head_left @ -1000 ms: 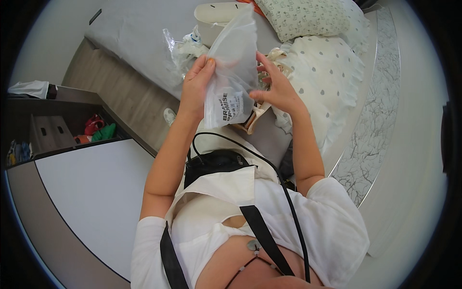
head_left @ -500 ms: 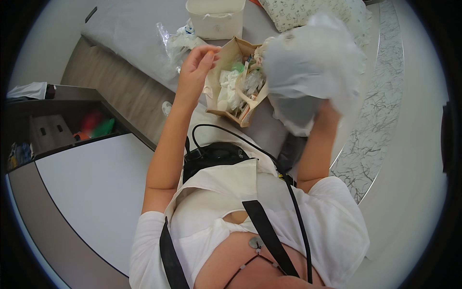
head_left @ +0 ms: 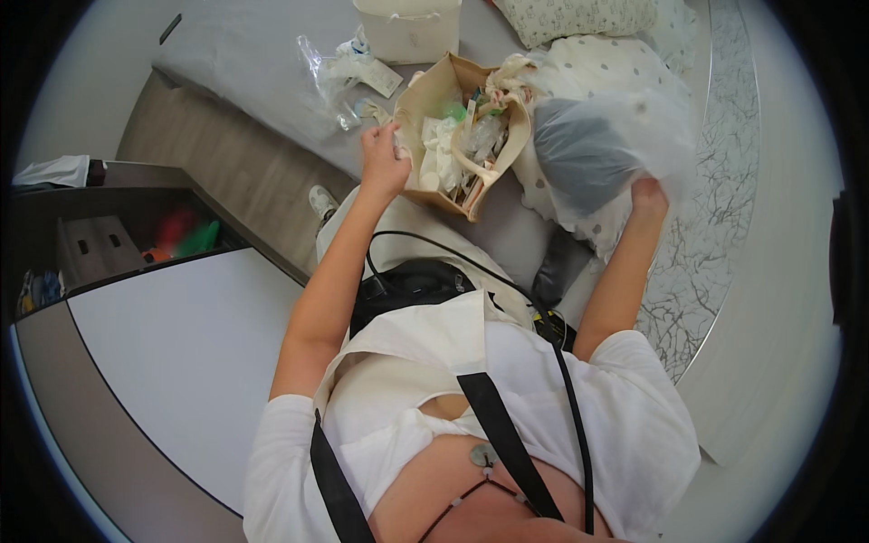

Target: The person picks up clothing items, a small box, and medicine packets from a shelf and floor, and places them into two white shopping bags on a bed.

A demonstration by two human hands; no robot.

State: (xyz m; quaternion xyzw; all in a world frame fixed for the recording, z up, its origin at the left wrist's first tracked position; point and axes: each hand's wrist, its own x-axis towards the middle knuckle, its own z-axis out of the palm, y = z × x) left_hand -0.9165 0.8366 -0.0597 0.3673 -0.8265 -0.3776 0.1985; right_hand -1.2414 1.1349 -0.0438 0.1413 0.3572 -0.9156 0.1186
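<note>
My left hand (head_left: 385, 163) is closed at the near left side of an open cream tote bag (head_left: 416, 107), its fingers curled around what looks like the bag's handle. Inside the tote lie crumpled white and clear plastic packets (head_left: 442, 154), a green item (head_left: 454, 110) and other small things. On the right, my right hand (head_left: 647, 197) grips the near edge of a translucent plastic bag (head_left: 668, 145). Something dark grey and folded (head_left: 584, 149) shows through that bag; its kind is unclear.
A white bin-like container (head_left: 412, 32) stands behind the tote on the grey bed (head_left: 244, 63). Clear plastic wrapping (head_left: 330, 77) lies left of it. Patterned pillows (head_left: 579, 18) are at the back right. A black cable (head_left: 489, 262) crosses my lap. An open cabinet (head_left: 100, 244) is at left.
My right hand has moved right and lowered the plastic bag onto the spotted pillow. My left hand has come down and closed at the tote's side; the tote has shifted slightly away.
</note>
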